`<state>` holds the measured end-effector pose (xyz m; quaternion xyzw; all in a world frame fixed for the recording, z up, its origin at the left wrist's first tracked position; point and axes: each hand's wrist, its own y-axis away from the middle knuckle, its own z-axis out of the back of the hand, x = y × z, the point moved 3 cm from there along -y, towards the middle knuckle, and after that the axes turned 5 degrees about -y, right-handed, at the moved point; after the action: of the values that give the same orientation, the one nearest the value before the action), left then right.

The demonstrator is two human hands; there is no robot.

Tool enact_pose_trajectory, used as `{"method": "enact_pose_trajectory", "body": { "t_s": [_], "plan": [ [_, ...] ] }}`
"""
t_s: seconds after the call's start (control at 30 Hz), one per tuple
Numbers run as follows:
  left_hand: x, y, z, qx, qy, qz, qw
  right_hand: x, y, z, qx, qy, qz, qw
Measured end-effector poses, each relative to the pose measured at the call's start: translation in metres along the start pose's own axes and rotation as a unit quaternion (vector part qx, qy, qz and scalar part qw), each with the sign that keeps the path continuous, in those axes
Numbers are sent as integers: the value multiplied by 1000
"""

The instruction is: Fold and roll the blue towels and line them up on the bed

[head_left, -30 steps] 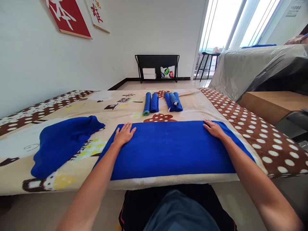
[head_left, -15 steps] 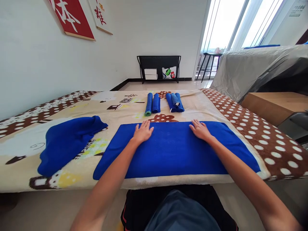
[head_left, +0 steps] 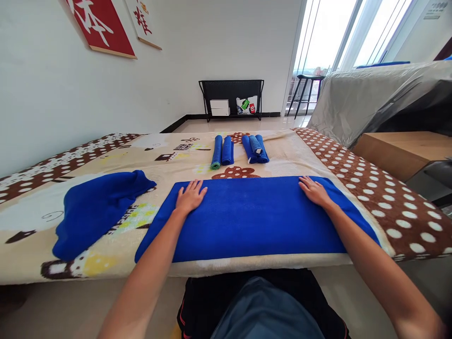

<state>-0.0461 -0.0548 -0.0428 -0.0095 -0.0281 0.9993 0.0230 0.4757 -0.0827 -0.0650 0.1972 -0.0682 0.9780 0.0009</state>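
Note:
A blue towel (head_left: 247, 221) lies spread flat in front of me, its long side along the bed's near edge. On its upper left part my left hand (head_left: 191, 196) rests palm down, fingers stretched out. My right hand (head_left: 315, 190) lies flat near the towel's far right edge, also with fingers extended. Neither hand grips anything. To the left a second blue towel (head_left: 95, 212) sits loosely crumpled. Beyond the flat towel are rolled blue towels, a pair (head_left: 222, 150) at the left and a small stack (head_left: 255, 149) at the right.
A patterned blanket (head_left: 158, 165) with a brown dotted border covers the bed. A wooden box-like piece (head_left: 406, 146) and a plastic-covered object (head_left: 370, 94) stand at the right. Against the far wall is a black rack (head_left: 231, 89); a stool (head_left: 307, 87) is by the window.
My hands have slid apart across the flat towel, the left one leftward and the right one rightward. The crumpled and rolled towels stay where they were.

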Motion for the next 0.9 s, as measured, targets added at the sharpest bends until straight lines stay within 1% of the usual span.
{"method": "enact_pose_trajectory", "body": {
  "t_s": [0.07,0.1,0.13,0.17,0.2,0.23,0.27,0.3,0.33,0.37,0.4,0.47,0.5,0.53,0.57,0.6,0.63,0.67,0.7,0.73,0.77,0.8,0.83,0.87,0.9],
  "plan": [
    [44,10,6,-5,-10,39,999,-45,14,19,-15,5,-35,999],
    [60,16,9,-8,-15,53,998,-62,22,26,-22,8,-50,998],
    [72,21,12,-11,-20,65,998,-74,30,32,-29,11,-61,998],
    [80,26,16,-16,-26,75,997,-82,37,37,-37,15,-70,997],
    [83,31,20,-25,-33,82,996,-86,43,40,-47,20,-78,996],
    [81,35,23,-37,-39,85,995,-85,47,42,-59,25,-84,994],
    [73,39,27,-51,-46,81,994,-80,51,42,-72,30,-87,993],
    [61,43,29,-64,-51,70,994,-70,54,40,-84,33,-85,992],
    [44,47,31,-74,-55,50,994,-55,57,36,-92,35,-76,992],
    [23,51,32,-79,-59,22,995,-35,59,31,-93,35,-59,993],
    [-2,56,32,-78,-58,-17,995,-11,61,24,-85,30,-30,995],
    [-61,65,30,-61,-46,-107,991,47,65,7,-47,13,48,998],
    [-92,70,29,-48,-21,-167,985,79,68,-3,-13,-11,104,994],
    [-122,74,27,-33,5,-211,977,110,71,-13,15,-36,143,989],
    [-149,77,25,-18,25,-240,970,136,75,-22,26,-44,160,986],
    [-171,79,23,-8,32,-258,966,159,78,-30,33,-50,174,983],
    [-188,81,21,0,37,-267,963,177,82,-37,38,-54,183,981],
    [-200,83,19,5,38,-271,962,188,86,-43,37,-55,186,980],
    [-205,86,17,9,38,-271,962,193,90,-47,34,-55,186,980],
    [-204,89,16,12,39,-270,962,191,94,-48,28,-55,182,981],
    [-196,94,15,15,39,-268,963,183,99,-47,20,-53,173,983],
    [-182,101,14,15,40,-261,964,169,103,-44,10,-51,160,986],
    [-162,108,13,12,40,-248,968,151,109,-38,-2,-48,141,989],
    [-137,117,12,5,39,-226,973,128,114,-30,-14,-44,120,992],
    [-108,127,11,-9,35,-191,981,102,121,-22,-30,-40,93,994]
  ]
}}
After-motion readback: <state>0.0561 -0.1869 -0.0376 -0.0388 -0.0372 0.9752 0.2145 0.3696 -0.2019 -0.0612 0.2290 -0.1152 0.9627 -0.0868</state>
